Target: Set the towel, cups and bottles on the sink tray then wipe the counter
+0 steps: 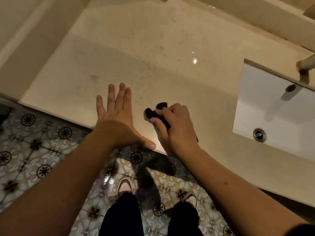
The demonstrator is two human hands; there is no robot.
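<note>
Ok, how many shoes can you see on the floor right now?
2. One shoe stands on the patterned tiles below the left hand; the other shoe is right of it, under the right forearm. Trouser legs cover both heels.

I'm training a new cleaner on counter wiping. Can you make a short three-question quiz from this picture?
1. True or false: the left hand lies flat and open near the counter edge.
2. What does the right hand grip? A) white sponge B) dark cloth C) bottle
3. Fill in: the white sink sits to the person's ____.

Key: 1 true; 2 B; 3 right.
</note>
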